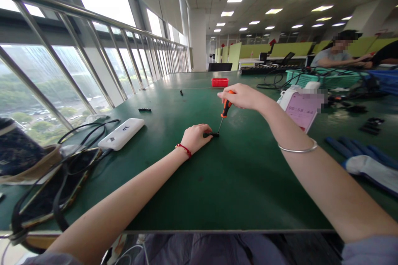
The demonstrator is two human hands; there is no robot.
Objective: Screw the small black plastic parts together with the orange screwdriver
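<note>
My left hand (195, 138) pinches a small black part (214, 134) against the green tabletop, a red cord bracelet on its wrist. An orange and black screwdriver (226, 105) is gripped from above by my right hand (241, 96). Its thin metal shaft slants down, and the tip meets the right end of the black part. Fingers cover the part's left end, so its exact kind is unclear. Further left on the table lie another black strip-like piece (144, 110) and a tiny black piece (181, 92).
A red basket (219, 82) stands beyond my hands. To the left are a white power bank (122, 134), cables and a dark pouch (59, 188). At right are a phone (301, 109), blue-white gloves (370, 163), a green basket (326, 78) and a seated person (337, 51).
</note>
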